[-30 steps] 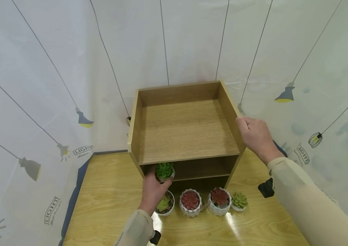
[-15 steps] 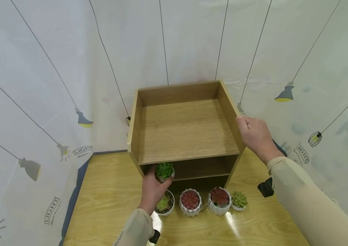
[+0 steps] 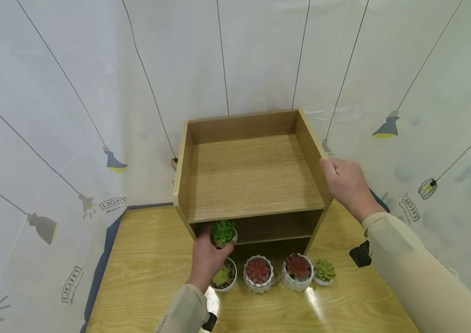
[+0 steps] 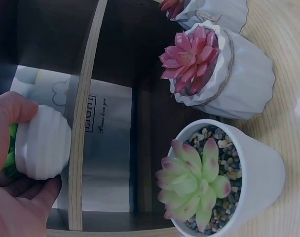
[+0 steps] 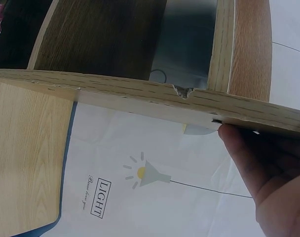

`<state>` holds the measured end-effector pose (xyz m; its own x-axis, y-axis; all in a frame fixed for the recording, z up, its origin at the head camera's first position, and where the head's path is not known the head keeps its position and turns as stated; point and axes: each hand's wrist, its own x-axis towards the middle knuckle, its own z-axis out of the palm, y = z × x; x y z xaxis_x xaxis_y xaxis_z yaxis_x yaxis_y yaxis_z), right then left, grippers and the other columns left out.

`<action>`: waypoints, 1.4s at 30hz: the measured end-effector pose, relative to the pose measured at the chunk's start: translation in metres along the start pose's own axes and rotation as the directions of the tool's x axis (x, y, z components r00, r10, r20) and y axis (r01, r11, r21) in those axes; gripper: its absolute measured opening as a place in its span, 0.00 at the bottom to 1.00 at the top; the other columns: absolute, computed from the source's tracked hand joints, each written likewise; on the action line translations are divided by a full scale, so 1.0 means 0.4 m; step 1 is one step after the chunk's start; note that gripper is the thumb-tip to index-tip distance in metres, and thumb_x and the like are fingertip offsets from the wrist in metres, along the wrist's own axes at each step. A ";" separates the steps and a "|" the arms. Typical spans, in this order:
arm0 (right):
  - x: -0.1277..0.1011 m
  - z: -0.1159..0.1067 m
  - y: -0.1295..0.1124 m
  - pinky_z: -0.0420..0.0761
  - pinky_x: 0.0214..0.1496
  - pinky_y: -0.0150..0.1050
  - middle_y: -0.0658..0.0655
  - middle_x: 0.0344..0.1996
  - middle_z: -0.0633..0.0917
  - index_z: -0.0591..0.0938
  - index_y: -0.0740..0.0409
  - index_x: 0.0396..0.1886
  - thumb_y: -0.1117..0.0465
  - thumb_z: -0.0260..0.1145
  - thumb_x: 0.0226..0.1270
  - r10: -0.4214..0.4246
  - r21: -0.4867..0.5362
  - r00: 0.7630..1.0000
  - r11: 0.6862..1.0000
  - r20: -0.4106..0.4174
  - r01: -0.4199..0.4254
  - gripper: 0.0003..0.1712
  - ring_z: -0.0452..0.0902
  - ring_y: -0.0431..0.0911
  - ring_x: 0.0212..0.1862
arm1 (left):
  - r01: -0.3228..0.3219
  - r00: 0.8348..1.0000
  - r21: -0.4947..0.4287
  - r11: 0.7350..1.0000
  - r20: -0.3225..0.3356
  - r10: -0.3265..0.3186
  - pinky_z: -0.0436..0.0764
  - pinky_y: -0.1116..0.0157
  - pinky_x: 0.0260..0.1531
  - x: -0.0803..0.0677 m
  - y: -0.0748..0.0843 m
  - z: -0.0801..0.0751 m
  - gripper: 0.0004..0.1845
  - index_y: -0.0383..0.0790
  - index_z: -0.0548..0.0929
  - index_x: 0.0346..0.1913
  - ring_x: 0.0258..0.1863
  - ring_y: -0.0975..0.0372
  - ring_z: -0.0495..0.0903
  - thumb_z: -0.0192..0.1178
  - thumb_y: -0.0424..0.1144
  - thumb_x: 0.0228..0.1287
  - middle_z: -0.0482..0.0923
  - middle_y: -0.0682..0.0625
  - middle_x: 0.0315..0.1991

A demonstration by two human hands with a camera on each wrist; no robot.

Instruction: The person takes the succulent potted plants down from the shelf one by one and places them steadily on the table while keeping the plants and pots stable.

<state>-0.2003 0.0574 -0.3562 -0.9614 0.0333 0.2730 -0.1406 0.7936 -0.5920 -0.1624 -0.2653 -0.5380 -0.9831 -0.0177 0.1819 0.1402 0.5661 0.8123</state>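
My left hand [image 3: 206, 259] grips a small white ribbed pot with a dark green succulent [image 3: 223, 231] at the front left of the wooden shelf unit's [image 3: 252, 203] middle opening. In the left wrist view my fingers [image 4: 14, 111] wrap that pot [image 4: 44, 148] beside the shelf board. My right hand [image 3: 345, 185] holds the top right side panel of the unit, thumb [image 5: 241, 158] under its edge [image 5: 140, 94]. On the table in front stand a pale green succulent in a round pot [image 3: 223, 276], two red succulents [image 3: 258, 273] [image 3: 297, 269] in ribbed pots, and a small green one [image 3: 324, 271].
The shelf unit sits on a wooden table [image 3: 143, 259] against a white curtain printed with lamps [image 3: 73, 115]. A black object [image 3: 360, 254] lies on the table under my right sleeve. The unit's top tray [image 3: 252, 175] holds nothing.
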 end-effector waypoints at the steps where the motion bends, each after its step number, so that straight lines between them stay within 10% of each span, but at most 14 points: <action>1: 0.000 0.000 0.000 0.57 0.20 0.37 0.48 0.10 0.60 0.61 0.53 0.12 0.50 0.40 0.84 0.000 0.000 1.000 1.000 0.001 0.000 0.32 0.51 0.44 0.15 | 0.005 1.000 -0.001 1.000 0.002 -0.005 0.83 0.46 0.52 -0.001 0.000 -0.001 0.34 0.37 0.77 0.64 0.50 0.45 0.84 0.77 0.42 0.54 0.84 0.37 0.51; 42: 0.002 0.002 0.001 0.57 0.20 0.37 0.47 0.10 0.60 0.62 0.53 0.11 0.50 0.41 0.83 -0.002 -0.005 1.000 1.000 -0.011 0.002 0.33 0.51 0.43 0.16 | -0.007 1.000 0.000 1.000 -0.022 0.007 0.85 0.49 0.49 -0.075 -0.012 -0.047 0.31 0.31 0.80 0.56 0.46 0.49 0.84 0.80 0.40 0.51 0.84 0.41 0.47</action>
<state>-0.2012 0.0571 -0.3569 -0.9584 0.0385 0.2829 -0.1415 0.7965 -0.5878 -0.1312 -0.2828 -0.5368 -0.9792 -0.0318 0.2003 0.1475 0.5663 0.8109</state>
